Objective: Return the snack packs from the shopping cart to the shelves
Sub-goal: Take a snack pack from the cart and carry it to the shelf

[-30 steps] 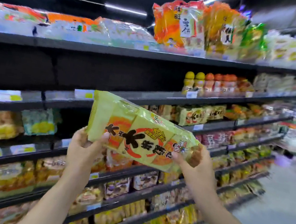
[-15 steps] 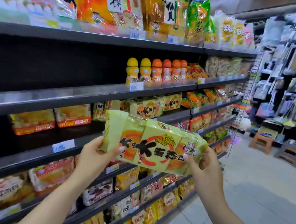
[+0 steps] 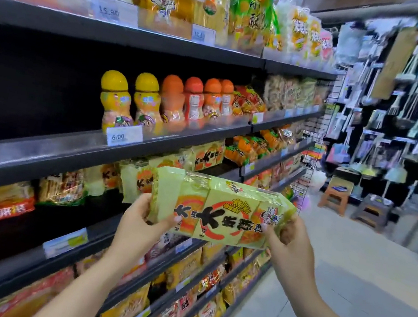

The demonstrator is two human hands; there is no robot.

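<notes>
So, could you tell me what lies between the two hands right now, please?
In the head view, the yellow-green snack pack spans the gap: the left hand holds its left end, the right hand its right end.

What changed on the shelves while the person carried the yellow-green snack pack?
The view moved right along the aisle: the jars and the matching packs on the shelf below came much closer, and the stools came into sight. The snack pack stayed flat, with the left hand and right hand gripping its ends.
</notes>
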